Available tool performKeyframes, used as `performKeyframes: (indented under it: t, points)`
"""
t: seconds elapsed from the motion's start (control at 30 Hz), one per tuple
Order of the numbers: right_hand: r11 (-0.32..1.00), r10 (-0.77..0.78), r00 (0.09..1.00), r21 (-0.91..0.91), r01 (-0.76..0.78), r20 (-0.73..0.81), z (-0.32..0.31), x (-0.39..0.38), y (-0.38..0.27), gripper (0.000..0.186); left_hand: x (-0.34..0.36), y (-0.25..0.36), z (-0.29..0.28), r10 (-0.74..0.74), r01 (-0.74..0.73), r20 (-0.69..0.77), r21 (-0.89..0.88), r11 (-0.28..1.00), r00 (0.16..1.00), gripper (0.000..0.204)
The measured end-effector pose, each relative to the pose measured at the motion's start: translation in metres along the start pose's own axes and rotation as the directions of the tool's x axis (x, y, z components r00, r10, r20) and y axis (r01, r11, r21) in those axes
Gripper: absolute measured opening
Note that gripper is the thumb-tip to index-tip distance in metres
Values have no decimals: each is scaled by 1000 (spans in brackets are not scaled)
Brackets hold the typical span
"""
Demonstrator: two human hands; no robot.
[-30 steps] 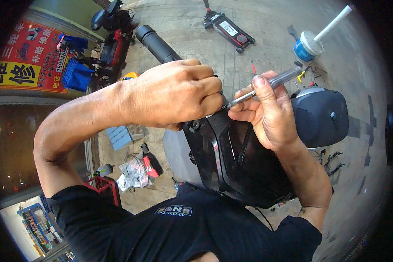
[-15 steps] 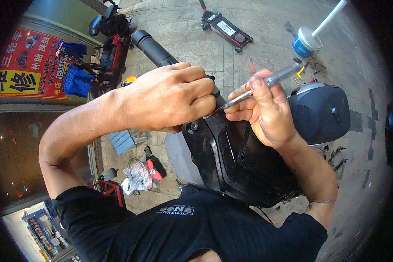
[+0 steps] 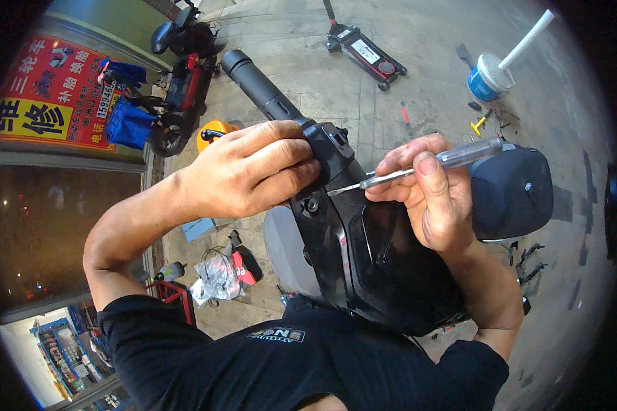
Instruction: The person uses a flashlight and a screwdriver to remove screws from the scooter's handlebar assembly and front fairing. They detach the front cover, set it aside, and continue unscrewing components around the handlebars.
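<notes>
A black scooter handlebar grip points to the upper left, joined to a black switch housing. My left hand is closed on the left side of that housing, fingertips bent over its edge. My right hand pinches a screwdriver with a clear handle and a thin metal shaft. The shaft slants down to the left, and its tip touches or nearly touches the seam below the housing. Under both hands lies the black plastic body panel, with a round bolt near the tip.
A red and black floor jack stands ahead, and a blue and white bucket with a white pole at the far right. A red scooter is parked left. Bagged parts and loose tools lie on the paving.
My left hand has shifted left and opened its grasp somewhat, uncovering the switch housing. The screwdriver has drawn slightly right and lies flatter, still in my right hand. The whole view has shifted slightly.
</notes>
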State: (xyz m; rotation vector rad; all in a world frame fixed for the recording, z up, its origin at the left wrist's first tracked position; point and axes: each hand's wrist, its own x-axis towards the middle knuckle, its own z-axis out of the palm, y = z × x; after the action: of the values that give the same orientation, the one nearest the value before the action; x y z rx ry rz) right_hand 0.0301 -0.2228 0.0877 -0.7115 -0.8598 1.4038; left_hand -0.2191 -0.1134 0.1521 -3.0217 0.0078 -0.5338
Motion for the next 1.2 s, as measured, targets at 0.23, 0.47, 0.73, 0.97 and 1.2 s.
performKeyframes:
  t: [0.23,0.47,0.73,0.97,1.2]
  points:
    - [994,68,998,85,-69,16,-5,6,-1,20,-3,1,1,-104,103,-3,-70,992,995,46]
    - [998,0,1000,67,1,-12,-19,11,-18,23,-3,2,12,-5,6,-94,11,1000,996,38]
    - [914,268,910,-383,-135,317,-54,18,-81,36,-2,5,20,43,-33,-146,67,997,988,22]
    - [564,314,928,-826,-11,201,-42,31,-107,24,-4,6,22,32,-18,-180,79,997,983,23]
    - [549,438,768,-815,184,468,-29,38,-101,28,1,10,34,19,12,-233,131,991,972,18]
